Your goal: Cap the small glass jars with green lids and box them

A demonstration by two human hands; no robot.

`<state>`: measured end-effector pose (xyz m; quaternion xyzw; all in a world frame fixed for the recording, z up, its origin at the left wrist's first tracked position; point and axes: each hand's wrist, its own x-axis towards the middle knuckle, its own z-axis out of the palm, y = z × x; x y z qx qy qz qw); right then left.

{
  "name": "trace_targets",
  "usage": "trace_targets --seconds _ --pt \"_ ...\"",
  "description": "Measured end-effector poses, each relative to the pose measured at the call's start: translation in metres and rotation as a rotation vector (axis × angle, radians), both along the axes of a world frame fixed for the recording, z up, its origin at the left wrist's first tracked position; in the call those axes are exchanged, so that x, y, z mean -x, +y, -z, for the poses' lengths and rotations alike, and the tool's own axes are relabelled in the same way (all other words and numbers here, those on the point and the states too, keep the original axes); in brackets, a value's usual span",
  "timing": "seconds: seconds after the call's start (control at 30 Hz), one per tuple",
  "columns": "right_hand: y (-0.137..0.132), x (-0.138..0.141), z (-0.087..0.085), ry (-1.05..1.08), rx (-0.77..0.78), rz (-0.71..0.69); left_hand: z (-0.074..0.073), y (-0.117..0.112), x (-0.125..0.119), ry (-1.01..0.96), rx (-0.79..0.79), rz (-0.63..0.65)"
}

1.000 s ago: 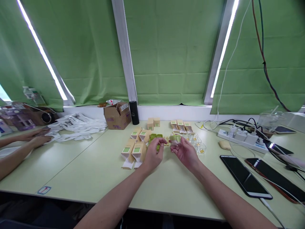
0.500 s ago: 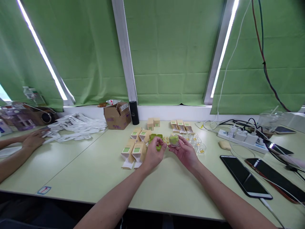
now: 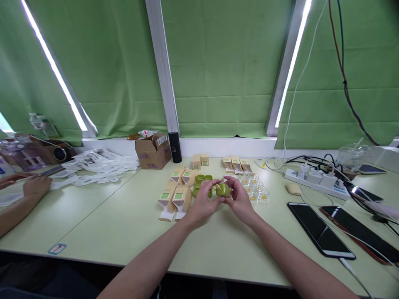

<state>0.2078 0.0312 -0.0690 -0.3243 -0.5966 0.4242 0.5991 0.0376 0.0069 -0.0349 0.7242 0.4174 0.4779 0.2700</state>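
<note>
A small jar with a rounded green lid (image 3: 222, 189) is held up just above the table, its lid turned toward me. My left hand (image 3: 204, 203) grips it from the left, thumb and fingers closed at its edge. From the right side, my right hand (image 3: 242, 199) pinches the same jar, and the thumbs nearly meet beneath it. Several green lids (image 3: 200, 177) sit behind my left hand. Clear cups (image 3: 258, 192) with small yellow pieces inside stand to the right of my right hand. Open kraft boxes (image 3: 182, 195) with green labels lie to the left.
More kraft boxes (image 3: 237, 164) stand farther back. A cardboard box (image 3: 153, 154) and a black cylinder (image 3: 175, 148) are by the sill. On the right lie a power strip (image 3: 318, 182), cables and phones (image 3: 320, 229). A co-worker's hands (image 3: 36, 187) are beside white straps (image 3: 99, 166).
My left hand has moved right and joined my right hand on the jar. The jar has tilted, its lid now facing me. The co-worker's hand has shifted left.
</note>
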Motion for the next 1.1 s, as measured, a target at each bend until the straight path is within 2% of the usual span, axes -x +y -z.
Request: trace_targets --seconds 0.2,0.33,0.43,0.5,0.57,0.63,0.67,0.8,0.97,1.1 --pt "0.0 -0.005 0.0 -0.133 -0.081 0.035 0.002 0.004 0.002 0.061 -0.058 -0.029" --pt "0.002 -0.018 -0.009 -0.278 -0.187 0.284 0.003 0.004 0.004 0.175 -0.092 -0.067" --pt "0.011 -0.03 -0.016 -0.424 -0.199 0.483 0.002 0.002 0.004 0.303 -0.081 -0.094" --pt "0.02 -0.037 -0.022 -0.56 -0.193 0.542 0.0 -0.001 0.003 0.39 -0.068 -0.092" --pt "0.031 -0.042 -0.029 -0.759 -0.17 0.539 -0.003 -0.004 0.002 0.454 -0.053 -0.084" --pt "0.043 -0.045 -0.036 -1.044 -0.119 0.512 -0.007 -0.006 0.001 0.498 -0.038 -0.077" --pt "0.049 -0.046 -0.039 -1.098 -0.11 0.493 -0.008 -0.006 0.001 0.517 -0.032 -0.074" --pt "0.076 -0.045 -0.046 -1.224 -0.074 0.445 -0.008 -0.006 0.002 0.541 -0.029 -0.054" --pt "0.111 -0.032 -0.048 -1.371 0.0 0.34 -0.001 -0.003 0.003 0.482 -0.098 -0.039" --pt "0.13 -0.021 -0.05 -1.468 0.053 0.323 0.004 -0.001 0.004 0.447 -0.127 -0.02"
